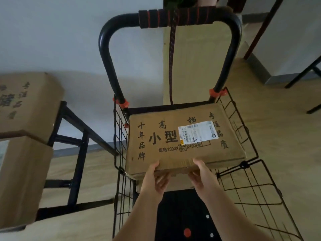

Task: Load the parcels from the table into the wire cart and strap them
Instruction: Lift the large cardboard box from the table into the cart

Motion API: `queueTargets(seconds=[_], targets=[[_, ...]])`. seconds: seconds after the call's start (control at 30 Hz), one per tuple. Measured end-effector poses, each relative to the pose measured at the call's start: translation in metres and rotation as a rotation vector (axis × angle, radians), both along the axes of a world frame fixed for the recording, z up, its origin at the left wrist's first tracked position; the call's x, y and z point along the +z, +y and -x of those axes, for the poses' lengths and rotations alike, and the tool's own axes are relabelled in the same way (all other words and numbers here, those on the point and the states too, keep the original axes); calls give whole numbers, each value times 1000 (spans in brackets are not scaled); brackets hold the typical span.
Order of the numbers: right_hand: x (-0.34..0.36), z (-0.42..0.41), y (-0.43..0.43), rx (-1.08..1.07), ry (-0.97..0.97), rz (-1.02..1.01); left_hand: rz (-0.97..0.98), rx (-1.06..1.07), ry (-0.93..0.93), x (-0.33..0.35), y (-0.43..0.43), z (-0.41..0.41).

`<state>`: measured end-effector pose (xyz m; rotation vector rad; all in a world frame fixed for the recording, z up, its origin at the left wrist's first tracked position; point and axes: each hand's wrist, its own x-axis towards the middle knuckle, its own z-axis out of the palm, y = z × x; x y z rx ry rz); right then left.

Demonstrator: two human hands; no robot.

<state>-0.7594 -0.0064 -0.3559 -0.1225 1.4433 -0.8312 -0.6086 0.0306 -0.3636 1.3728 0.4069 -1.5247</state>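
**One parcel gripped at the wire cart's mouth**

One parcel (184,141), a flat brown carton printed with black characters and bearing a white shipping label (198,131), is held at its near edge by both hands. The left hand (156,180) is curled round that edge, thumb on the top face and fingers beneath; the right hand (203,174) grips the same edge just beside it in the same way. The parcel is lodged between the mesh walls of the wire cart (119,136), its far edge close to the back of the basket, below the looped handle (175,18). A dark strap (172,58) is hung from the padded handle down behind the parcel.

Two more parcels (26,105) are seen at the left edge, one above the other, against the black frame of the counter (76,153); whether they rest on it cannot be told. A pale wall (52,32) is seen behind.

The cart's right mesh panel is splayed outward. A wooden floor (278,119) is seen to the right, bounded by thin black furniture legs (302,77).
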Motion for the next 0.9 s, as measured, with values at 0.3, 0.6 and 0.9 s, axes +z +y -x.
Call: queueTargets(seconds=[0.3, 0.6, 0.9], targets=[[-86, 2, -18, -94, -116, -161, -78, 37, -28, -80, -15, 3], [-162, 6, -17, -100, -170, -214, -140, 92, -8, -148, -7, 6], [-200, 4, -7, -88, -221, -258, -152, 139, 19, -193, 5, 0]])
